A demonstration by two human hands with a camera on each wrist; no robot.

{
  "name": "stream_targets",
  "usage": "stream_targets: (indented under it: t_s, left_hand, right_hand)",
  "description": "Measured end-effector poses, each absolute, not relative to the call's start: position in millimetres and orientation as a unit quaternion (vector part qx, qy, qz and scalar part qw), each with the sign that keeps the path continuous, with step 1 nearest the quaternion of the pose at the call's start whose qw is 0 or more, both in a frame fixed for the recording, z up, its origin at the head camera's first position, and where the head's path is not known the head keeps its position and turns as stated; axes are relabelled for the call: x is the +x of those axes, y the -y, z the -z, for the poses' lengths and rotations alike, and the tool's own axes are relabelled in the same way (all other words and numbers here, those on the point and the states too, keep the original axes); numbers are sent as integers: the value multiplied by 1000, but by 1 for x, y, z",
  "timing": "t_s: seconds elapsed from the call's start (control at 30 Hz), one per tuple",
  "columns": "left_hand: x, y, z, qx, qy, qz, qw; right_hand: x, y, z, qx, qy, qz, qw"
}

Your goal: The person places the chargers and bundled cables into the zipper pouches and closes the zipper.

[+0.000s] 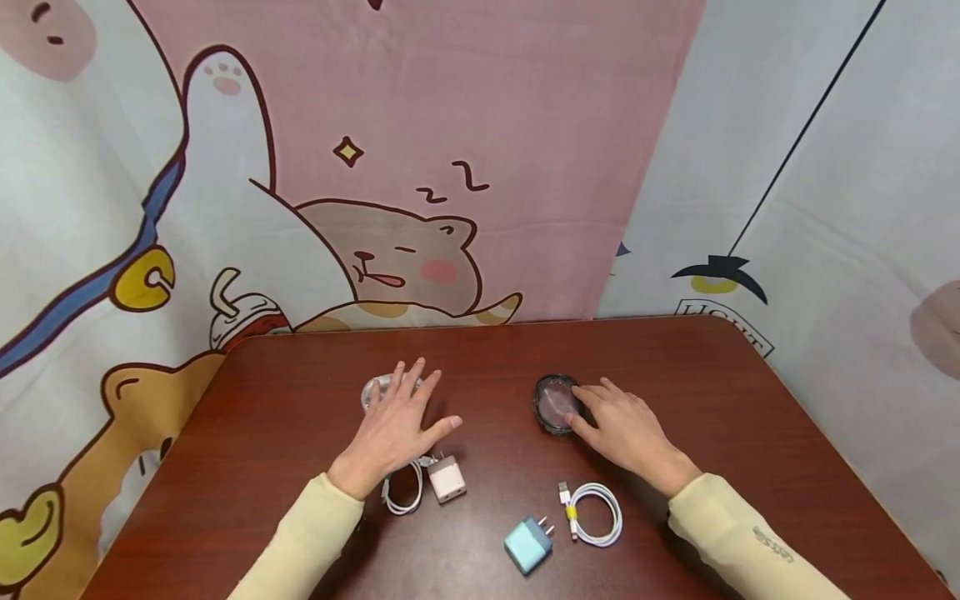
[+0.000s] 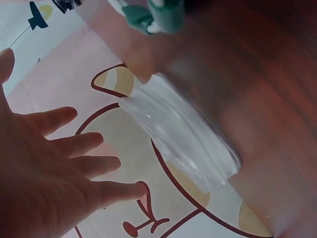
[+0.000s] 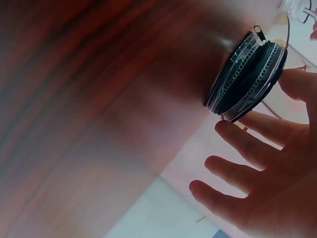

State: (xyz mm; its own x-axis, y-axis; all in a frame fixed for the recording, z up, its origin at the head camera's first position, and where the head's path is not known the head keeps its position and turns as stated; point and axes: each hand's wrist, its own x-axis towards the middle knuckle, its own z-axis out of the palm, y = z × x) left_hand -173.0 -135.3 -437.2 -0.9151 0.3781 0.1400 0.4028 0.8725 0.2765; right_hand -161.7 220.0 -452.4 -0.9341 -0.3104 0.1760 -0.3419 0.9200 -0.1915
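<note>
My left hand [image 1: 396,422] is spread with its fingers straight over a whitish, clear-looking round case [image 1: 372,392], partly hidden under the fingers in the head view. In the left wrist view the white case [image 2: 183,131] stands apart from the fingertips. On the right, my right hand [image 1: 626,423] reaches to a round black zip pouch [image 1: 555,404] with a clear top. Its thumb and forefinger are right at the pouch's edge, while the other fingers stretch out loosely. The zip and its pull show on the side of the black pouch [image 3: 247,74] in the right wrist view.
Nearer on the brown table [image 1: 480,358] are a pale pink plug charger [image 1: 447,479] and a coiled white cable [image 1: 405,510], partly behind the left wrist. A light blue plug charger [image 1: 528,544] lies beside a white cable [image 1: 619,518] with a yellow tie. A cartoon-print curtain [image 1: 540,167] hangs behind.
</note>
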Motion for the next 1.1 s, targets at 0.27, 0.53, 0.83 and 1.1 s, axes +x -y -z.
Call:
stream_targets:
  t_s: [0.27,0.53,0.83,1.1]
  left_hand:
    - [-172,130,438,-206,966,153,33]
    - [-172,122,440,-215,965,147,37]
    - [-172,98,438,-235,961,140,39]
    - [-169,64,434,-288,951,108,37]
  right_hand:
    - [-150,-200,450,195,972,-106,76]
    - [-144,-184,450,219,966,-115,75]
    - [-138,-187,445,220,962,-144,66]
    - [-132,-208,444,203,967,-134,72]
